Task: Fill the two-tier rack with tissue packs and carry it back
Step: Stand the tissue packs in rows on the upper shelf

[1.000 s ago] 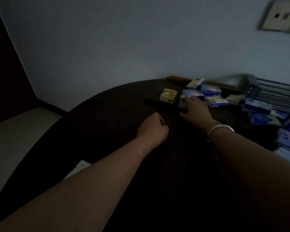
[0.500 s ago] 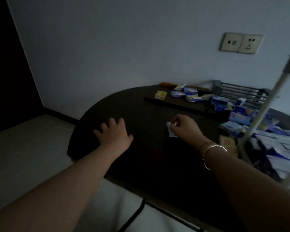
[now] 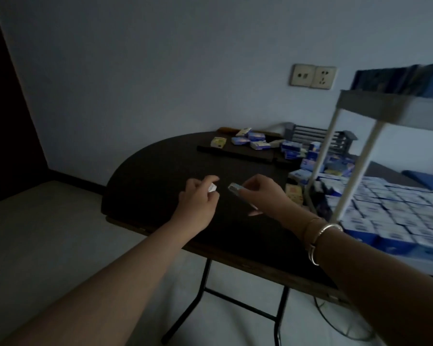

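1. Setting: a dim room with a pale wall, a double wall socket (image 3: 313,77) and a dark round table (image 3: 160,171) on folding legs.
2. Landmark: the two-tier rack (image 3: 355,136) stands on the table's right side. All positions below refer to it.
3. Lower tier (image 3: 390,211): covered with rows of tissue packs, apparently close to full. Upper tier (image 3: 410,108): dark packs show above its rim; how full it is cannot be judged.
4. Left of the rack, over the bare table top, the right hand (image 3: 263,193) pinches 1 small tissue pack (image 3: 235,189) between curled fingers.
5. Further left of the rack, the left hand (image 3: 198,203) pinches a small white item (image 3: 212,189), probably another pack; blur prevents confirmation.
6. Beyond the rack, toward the wall, loose packs (image 3: 250,141) lie scattered beside a slatted grey tray (image 3: 310,136).
7. Progress estimate: filling is well advanced. Remaining: load the 2 held items, collect the loose packs, then carry the rack back.
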